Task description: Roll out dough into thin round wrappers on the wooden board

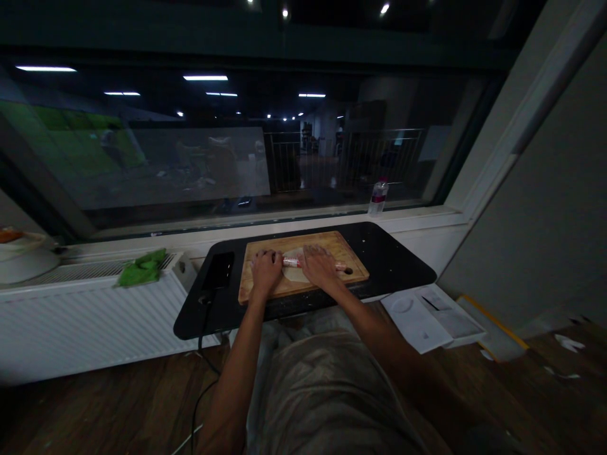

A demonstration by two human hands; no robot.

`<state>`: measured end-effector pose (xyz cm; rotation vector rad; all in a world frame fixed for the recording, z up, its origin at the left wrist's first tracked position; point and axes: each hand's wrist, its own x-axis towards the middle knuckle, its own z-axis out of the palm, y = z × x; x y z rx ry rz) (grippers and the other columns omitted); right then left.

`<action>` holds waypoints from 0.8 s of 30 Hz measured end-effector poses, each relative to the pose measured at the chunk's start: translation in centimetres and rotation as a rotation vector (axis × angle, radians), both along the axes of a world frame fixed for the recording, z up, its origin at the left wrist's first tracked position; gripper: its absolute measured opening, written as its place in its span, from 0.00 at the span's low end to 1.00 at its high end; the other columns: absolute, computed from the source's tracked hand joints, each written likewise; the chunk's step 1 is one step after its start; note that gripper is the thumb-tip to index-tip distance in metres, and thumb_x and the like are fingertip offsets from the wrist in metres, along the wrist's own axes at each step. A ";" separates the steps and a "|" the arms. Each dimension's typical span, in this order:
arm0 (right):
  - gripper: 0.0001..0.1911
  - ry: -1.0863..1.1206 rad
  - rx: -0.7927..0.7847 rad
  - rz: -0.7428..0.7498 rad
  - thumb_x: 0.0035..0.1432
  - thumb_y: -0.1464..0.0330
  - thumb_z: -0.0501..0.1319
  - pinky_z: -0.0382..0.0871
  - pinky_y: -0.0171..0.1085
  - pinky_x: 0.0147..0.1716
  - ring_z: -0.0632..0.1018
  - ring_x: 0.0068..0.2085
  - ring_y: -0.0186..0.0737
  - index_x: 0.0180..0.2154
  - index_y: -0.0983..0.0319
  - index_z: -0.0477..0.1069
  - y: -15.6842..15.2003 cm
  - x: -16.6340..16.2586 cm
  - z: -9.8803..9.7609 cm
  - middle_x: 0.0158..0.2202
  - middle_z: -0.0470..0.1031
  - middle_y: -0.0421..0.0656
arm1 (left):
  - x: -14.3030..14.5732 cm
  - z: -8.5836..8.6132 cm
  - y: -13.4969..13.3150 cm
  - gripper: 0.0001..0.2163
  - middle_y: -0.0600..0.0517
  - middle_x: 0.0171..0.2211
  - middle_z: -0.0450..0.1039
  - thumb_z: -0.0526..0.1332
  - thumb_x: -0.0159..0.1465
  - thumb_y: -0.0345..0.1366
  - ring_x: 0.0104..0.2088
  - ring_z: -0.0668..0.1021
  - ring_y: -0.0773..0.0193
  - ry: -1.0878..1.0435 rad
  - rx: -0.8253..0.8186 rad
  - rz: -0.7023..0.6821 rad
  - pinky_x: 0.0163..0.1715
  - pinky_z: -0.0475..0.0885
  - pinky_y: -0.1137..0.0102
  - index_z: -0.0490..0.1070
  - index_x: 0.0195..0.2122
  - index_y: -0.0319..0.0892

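A rolling pin [291, 261] with reddish markings lies across a flat, pale sheet of dough [294, 275]. Both rest on a wooden cutting board [256, 292]. My left hand [267, 268] is closed over the pin's left end, fingers curled. Over the pin's right part lies my right hand [320, 262], its fingers bent across it; the pin's right end sticks out beyond the palm. The hands hide parts of the dough and pin.
The board lies on a black tabletop [398, 268] with a phone [219, 270] and cable at its left. A water bottle [378, 197] stands on the windowsill. A green cloth [141, 268] lies on the radiator [99, 316]. An open white box [427, 316] is low at right.
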<state>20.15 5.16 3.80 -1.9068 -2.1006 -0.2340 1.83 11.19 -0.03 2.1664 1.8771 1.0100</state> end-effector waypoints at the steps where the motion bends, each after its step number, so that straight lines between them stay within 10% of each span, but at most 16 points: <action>1: 0.31 0.004 -0.009 -0.001 0.85 0.57 0.44 0.61 0.51 0.71 0.74 0.69 0.56 0.70 0.69 0.72 0.5 0.2 0.2 0.66 0.80 0.59 | 0.0 0.1 -0.1 0.20 0.38 0.53 0.81 0.52 0.78 0.46 0.59 0.77 0.41 0.005 -0.005 0.004 0.63 0.71 0.49 0.83 0.46 0.43; 24: 0.33 0.031 -0.289 0.116 0.83 0.53 0.42 0.46 0.67 0.78 0.60 0.80 0.63 0.80 0.53 0.61 10.0 2.5 1.2 0.82 0.59 0.47 | 0.1 0.2 -0.2 0.19 0.38 0.53 0.82 0.53 0.79 0.45 0.58 0.78 0.43 0.012 0.018 0.007 0.63 0.71 0.50 0.83 0.48 0.43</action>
